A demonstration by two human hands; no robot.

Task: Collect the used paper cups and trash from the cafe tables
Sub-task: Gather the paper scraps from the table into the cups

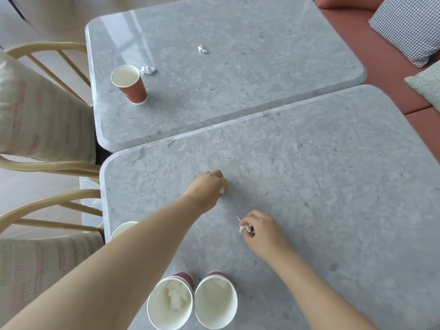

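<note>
The left hand (206, 186) pinches a white paper scrap (222, 191) on the near table (333, 186). The right hand (263, 233) clutches crumpled tissue (244, 228).

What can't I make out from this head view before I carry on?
Head view, small white paper scrap: mostly under the left hand; grip unclear.
Head view, white-rimmed paper cup at the near grey stone table edge: mostly behind the left forearm.
Head view, red paper cup stack: cup count hidden by nesting.
</note>
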